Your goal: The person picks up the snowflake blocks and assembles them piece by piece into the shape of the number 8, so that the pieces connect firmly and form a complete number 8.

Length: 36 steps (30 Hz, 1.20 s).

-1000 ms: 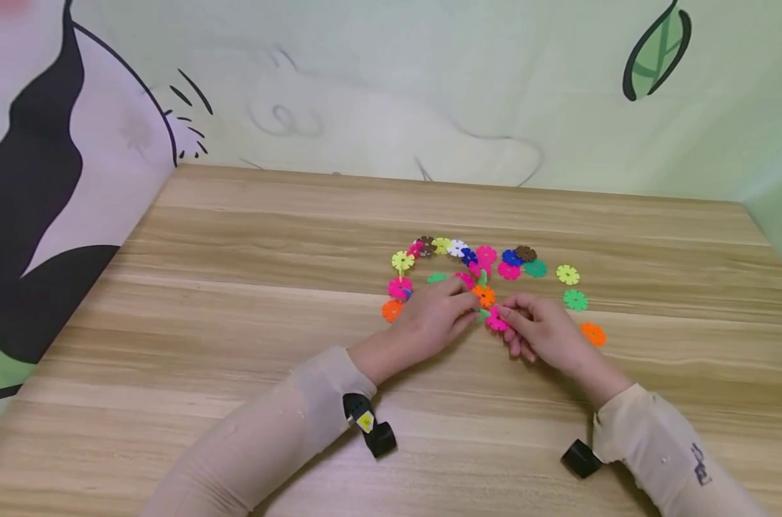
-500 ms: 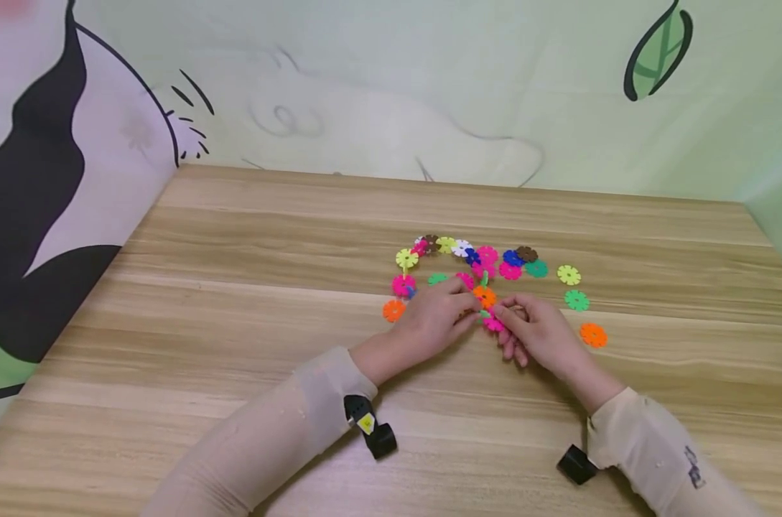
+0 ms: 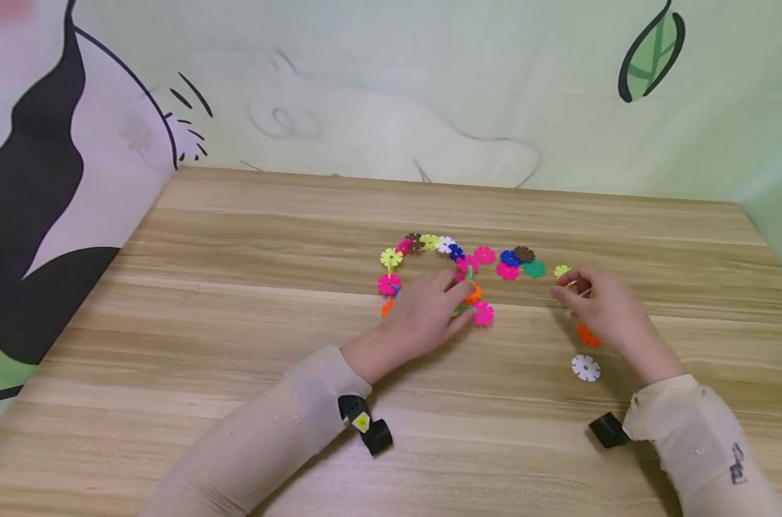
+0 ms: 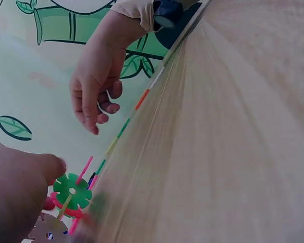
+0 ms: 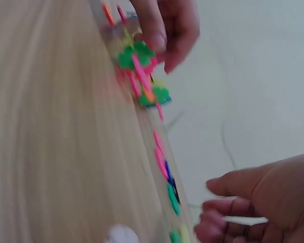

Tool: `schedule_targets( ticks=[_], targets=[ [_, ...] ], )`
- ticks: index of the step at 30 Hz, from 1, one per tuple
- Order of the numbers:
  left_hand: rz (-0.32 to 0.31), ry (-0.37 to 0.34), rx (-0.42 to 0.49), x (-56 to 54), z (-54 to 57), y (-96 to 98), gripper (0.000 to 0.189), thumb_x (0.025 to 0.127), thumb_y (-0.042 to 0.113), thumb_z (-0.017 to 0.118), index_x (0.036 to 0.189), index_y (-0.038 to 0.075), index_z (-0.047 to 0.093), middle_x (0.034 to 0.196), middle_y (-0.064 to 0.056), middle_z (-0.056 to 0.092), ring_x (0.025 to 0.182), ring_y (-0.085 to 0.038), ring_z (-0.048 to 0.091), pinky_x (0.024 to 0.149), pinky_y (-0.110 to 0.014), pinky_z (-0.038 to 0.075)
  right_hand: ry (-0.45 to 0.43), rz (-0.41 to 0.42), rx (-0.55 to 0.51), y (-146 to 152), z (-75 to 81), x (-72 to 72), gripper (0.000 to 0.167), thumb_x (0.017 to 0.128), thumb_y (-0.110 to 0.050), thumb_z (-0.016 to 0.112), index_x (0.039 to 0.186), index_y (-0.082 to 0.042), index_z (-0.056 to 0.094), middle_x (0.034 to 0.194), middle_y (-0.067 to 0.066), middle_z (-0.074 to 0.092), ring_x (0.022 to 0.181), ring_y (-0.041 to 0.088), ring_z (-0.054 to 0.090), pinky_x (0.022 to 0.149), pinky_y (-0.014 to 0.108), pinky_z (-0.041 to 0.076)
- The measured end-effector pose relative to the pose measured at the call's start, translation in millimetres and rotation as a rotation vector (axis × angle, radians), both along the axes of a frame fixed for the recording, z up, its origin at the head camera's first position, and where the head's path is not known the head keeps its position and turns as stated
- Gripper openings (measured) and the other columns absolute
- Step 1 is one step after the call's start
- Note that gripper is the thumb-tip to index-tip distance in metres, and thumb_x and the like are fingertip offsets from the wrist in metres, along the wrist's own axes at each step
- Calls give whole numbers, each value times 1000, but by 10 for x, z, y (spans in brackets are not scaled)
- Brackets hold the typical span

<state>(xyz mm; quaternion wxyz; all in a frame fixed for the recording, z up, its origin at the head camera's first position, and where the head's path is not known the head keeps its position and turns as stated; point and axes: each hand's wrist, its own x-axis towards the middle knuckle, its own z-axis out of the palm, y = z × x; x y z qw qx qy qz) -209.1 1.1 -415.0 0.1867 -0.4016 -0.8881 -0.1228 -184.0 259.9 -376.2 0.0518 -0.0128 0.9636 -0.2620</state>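
In the head view my left hand [image 3: 426, 312] pinches a linked chain of notched plastic discs near an orange disc [image 3: 473, 292] and a pink disc [image 3: 484, 314]. The chain curves round behind that hand, through a yellow disc [image 3: 391, 257] and a white disc [image 3: 445, 245]. A green disc [image 4: 72, 191] of it shows by the left thumb in the left wrist view. My right hand [image 3: 607, 312] hovers at the right over loose discs, fingers loosely bent and nothing seen between them. It partly hides a yellow-green disc [image 3: 561, 271] and an orange disc [image 3: 587, 334].
Loose discs lie right of the chain: a pink one [image 3: 508, 271], a brown one [image 3: 524, 254] and a teal one [image 3: 533, 269]. Nearer me lies a white disc [image 3: 586, 368]. The wooden table [image 3: 287, 237] meets a painted wall [image 3: 365, 86] at the back.
My right hand has let go of the pink disc at the chain and moved right, over the loose discs. The chain has shifted slightly left in my left hand. The white disc has come into sight.
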Motion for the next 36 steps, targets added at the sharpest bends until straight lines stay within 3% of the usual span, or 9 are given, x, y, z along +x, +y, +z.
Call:
schedule_targets(
  ticks=[5,8,14,22,27,31,36],
  targets=[
    [-97,23,-15,-27,-17,24,37,88,40,67,113,13,68,110,-7,58,104,-22,53,94,-33,46,-23,-5,148,147,-27,-44,41,93,-30,60,116,4,55,107,26,64,88,36,62,72,43,48],
    [-100,9,-58,-29,-31,44,38,88,41,67,116,15,68,116,-6,56,112,-22,50,102,-37,41,-38,4,163,176,-70,-63,41,92,-28,62,116,5,54,109,27,64,97,41,60,80,50,47],
    [-72,-38,-82,-39,-45,66,42,88,43,66,118,14,69,115,-4,54,109,-20,47,99,-34,40,-36,7,145,214,-116,-78,41,91,-26,64,114,6,53,109,28,61,97,41,57,82,51,46],
    [-53,-92,-52,-61,-58,90,37,88,43,67,108,13,71,112,-3,54,107,-19,46,98,-34,39,-71,-5,69,267,-111,-92,41,91,-22,64,117,4,46,106,24,59,86,30,57,71,35,44],
    [-49,-119,-48,-65,-53,78,38,88,43,66,109,12,70,112,-3,54,108,-19,46,99,-34,39,6,-14,-18,196,-96,-76,34,92,-11,62,119,5,48,97,21,65,71,17,65,64,25,49],
    [-64,-104,-76,-61,-44,68,40,89,43,65,114,11,70,113,-3,55,106,-19,46,98,-33,39,95,18,-81,58,-91,-10,25,91,-6,64,108,8,55,87,19,66,62,12,63,54,20,51],
    [-81,-86,-84,-58,-42,60,40,90,41,64,116,11,69,113,-3,55,106,-19,47,98,-33,39,136,81,-63,-127,-101,74,16,92,-13,64,96,2,59,76,12,67,61,13,59,50,21,48]
  ],
)
